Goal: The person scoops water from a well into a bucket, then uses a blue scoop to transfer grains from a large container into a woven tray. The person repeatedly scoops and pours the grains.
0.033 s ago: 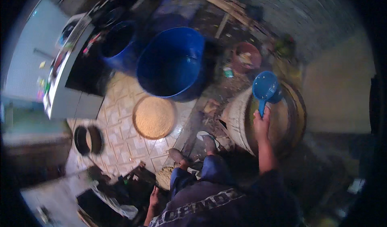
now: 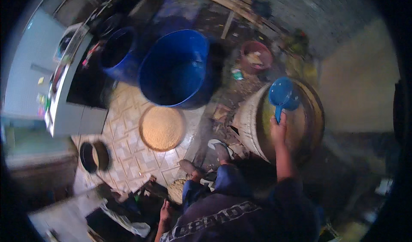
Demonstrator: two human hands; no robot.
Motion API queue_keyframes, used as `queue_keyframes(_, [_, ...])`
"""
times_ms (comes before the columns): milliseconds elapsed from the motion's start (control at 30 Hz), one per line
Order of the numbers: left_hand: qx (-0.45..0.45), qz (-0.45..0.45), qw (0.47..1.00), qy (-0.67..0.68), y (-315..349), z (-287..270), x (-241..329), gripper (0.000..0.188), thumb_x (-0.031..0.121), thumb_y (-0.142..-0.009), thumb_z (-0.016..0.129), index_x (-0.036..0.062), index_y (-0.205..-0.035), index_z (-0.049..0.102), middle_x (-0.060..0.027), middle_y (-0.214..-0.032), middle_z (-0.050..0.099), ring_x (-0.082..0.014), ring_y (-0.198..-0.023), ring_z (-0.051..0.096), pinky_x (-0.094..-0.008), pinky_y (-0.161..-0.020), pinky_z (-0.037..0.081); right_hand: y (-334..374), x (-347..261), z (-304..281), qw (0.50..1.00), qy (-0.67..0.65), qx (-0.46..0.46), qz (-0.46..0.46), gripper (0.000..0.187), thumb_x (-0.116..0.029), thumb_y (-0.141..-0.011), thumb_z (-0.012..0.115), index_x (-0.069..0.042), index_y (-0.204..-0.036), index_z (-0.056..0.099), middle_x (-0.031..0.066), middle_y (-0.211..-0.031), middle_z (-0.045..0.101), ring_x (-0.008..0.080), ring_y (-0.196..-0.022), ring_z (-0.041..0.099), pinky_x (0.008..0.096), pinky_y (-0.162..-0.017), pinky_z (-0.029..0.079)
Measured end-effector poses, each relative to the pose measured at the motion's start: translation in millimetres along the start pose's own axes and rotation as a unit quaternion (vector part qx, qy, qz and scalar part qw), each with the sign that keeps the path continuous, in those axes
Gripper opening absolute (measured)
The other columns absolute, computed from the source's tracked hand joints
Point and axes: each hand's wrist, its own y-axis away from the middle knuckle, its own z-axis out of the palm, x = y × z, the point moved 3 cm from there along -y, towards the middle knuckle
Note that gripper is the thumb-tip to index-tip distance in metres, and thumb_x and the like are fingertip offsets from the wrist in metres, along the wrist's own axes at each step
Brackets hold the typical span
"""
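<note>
My right hand grips the handle of a blue plastic dipper. The dipper is above the mouth of a large pale barrel, whose contents are too dim to make out. My left hand hangs low beside my body with its fingers stretched out, and nothing shows in it. Just ahead of it lies a pale, grainy heap or container, partly covered by my leg. A round container full of light tan grain-like material stands on the tiles, in front of a big blue tub.
A second blue barrel stands left of the tub. A reddish bucket with scraps sits beyond the pale barrel. At left are a white stove-like unit and a dark round pot. Debris covers the ground around my feet.
The view has turned slightly, so the tub and grain container appear a little further left. My right hand still holds the dipper above the barrel; my left hand stays low.
</note>
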Motion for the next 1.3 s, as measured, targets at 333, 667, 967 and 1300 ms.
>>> queue_keyframes(333, [-0.085,0.13,0.83,-0.535,-17.0,-2.3,58.7,0.051,0.01,-0.086,0.048,0.0088,-0.135,0.036,-0.0203,-0.123,0.051,-0.0282,-0.092,0.06,-0.0354,-0.07,0.049,-12.5,392.3,-30.3,0.786,0.569,-0.228,0.078,0.036,-0.02,-0.081,0.053,-0.009,-0.115,0.056,0.0149,-0.112,0.057,0.0289,-0.104,0.055,0.0394,-0.089,0.042])
queue_keyframes(667, [-0.11,0.374,0.688,-0.612,31.1,54.2,95.5,0.03,0.013,-0.082,0.053,0.0043,-0.111,0.053,-0.0122,-0.124,0.048,-0.024,-0.118,0.045,-0.0358,-0.085,0.046,-9.0,427.3,108.5,0.865,0.371,-0.3,0.156,0.025,-0.024,-0.083,0.051,-0.012,-0.099,0.064,0.0101,-0.104,0.059,0.0282,-0.092,0.057,0.0393,-0.079,0.046])
queue_keyframes(967, [-0.128,0.264,0.669,-0.683,23.8,36.0,73.4,0.032,0.011,-0.085,0.052,0.0029,-0.115,0.049,-0.0209,-0.132,0.039,-0.0355,-0.118,0.044,-0.0377,-0.09,0.046,-46.6,431.2,164.2,0.959,0.161,-0.098,0.212,0.019,-0.024,-0.085,0.049,-0.011,-0.086,0.062,0.0058,-0.076,0.057,0.0231,-0.065,0.053,0.0353,-0.057,0.044])
queue_keyframes(1300, [-0.105,0.252,0.764,-0.585,20.3,47.3,93.9,0.041,0.016,-0.087,0.05,0.0046,-0.126,0.041,-0.0226,-0.135,0.036,-0.0359,-0.111,0.048,-0.0378,-0.086,0.046,-25.5,239.7,64.2,0.761,-0.464,-0.134,0.433,0.028,-0.013,-0.084,0.055,-0.013,-0.111,0.05,-0.0019,-0.072,0.048,0.0066,-0.049,0.037,0.0215,-0.042,0.028])
